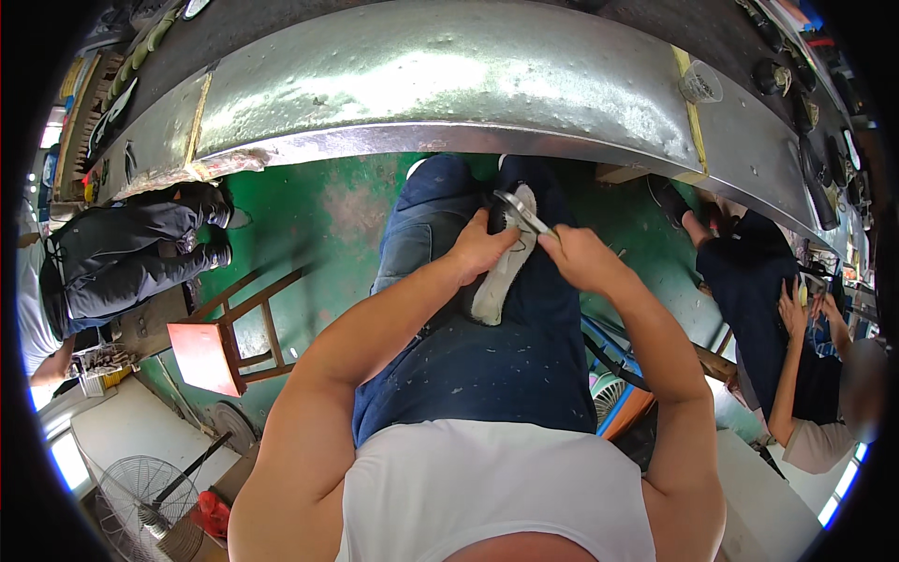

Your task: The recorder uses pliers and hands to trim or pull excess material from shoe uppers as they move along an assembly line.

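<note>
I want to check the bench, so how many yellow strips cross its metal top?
2: a left strip and a right strip, the latter by a clear cup. Others may be out of view.

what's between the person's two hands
Between the left hand and the right hand, the head view shows a pale sole-shaped piece, with a metal tool across its upper part.

Shoe piece (498, 286), centre: whitish. Apron (487, 375), six o'clock: dark blue, pale flecks. Bench (421, 56), twelve: silver. Stool (201, 358), nine: red-topped. Floor (323, 239): green.
</note>
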Motion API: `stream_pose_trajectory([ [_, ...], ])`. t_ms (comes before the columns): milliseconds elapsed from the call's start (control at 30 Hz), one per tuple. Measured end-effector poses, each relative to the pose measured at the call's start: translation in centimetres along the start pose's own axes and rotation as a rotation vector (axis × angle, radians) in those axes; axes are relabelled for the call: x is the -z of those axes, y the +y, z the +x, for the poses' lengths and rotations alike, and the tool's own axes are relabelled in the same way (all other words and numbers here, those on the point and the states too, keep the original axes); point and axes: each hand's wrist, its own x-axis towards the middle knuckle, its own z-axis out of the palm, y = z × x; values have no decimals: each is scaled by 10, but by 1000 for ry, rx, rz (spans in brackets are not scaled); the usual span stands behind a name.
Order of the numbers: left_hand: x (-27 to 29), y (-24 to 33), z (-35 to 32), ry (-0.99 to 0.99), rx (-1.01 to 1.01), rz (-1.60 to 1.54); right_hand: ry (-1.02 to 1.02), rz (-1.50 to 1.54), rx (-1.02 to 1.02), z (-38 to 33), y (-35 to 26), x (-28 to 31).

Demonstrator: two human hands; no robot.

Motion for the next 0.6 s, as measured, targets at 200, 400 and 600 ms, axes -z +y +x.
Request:
stream_pose_trajectory([
  [200, 14, 13, -8, -184, -13, -13, 117, 116, 68, -8, 5, -7],
  [400, 21, -16, 23, -268, 38, -91, -48, 98, -180, -20, 20, 2],
  [600, 36, 0, 19, -415, 168, -116, -474, 103, -193, -56, -8, 17],
])
